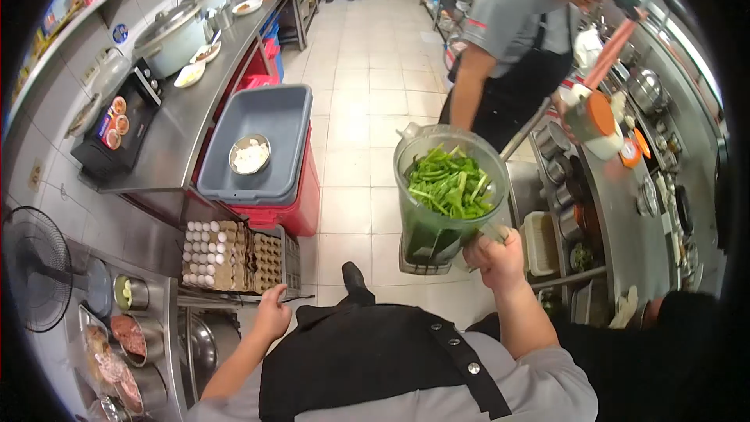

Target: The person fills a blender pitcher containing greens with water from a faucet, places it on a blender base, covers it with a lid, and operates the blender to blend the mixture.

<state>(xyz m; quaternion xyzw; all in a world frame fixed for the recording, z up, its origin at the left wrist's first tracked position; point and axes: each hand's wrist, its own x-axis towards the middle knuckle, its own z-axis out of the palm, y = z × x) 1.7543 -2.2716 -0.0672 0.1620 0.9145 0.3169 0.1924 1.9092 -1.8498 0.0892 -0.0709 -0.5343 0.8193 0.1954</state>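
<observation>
A clear blender jar (pixel 422 223) filled with chopped green leaves and stalks (pixel 451 181) hangs upright in front of me. My right hand (pixel 494 254) is wrapped round the jar's handle at its lower right. My left hand (pixel 273 311) is held low at the left, beside the crate with egg trays, and nothing shows in it; its fingers look loosely curled and partly apart. Behind the jar, a co-worker in a grey shirt and black apron (pixel 512 78) leans toward the right counter, near a container with an orange lid (pixel 600 113).
A grey tub (pixel 215 164) on a red bin (pixel 308 195) holds a bowl of white food (pixel 250 155). White eggs (pixel 205 254) sit below it. Steel counters (pixel 183 121) line both sides. A fan (pixel 39 270) and meat containers (pixel 129 336) are at left. Tiled floor (pixel 348 160) runs between.
</observation>
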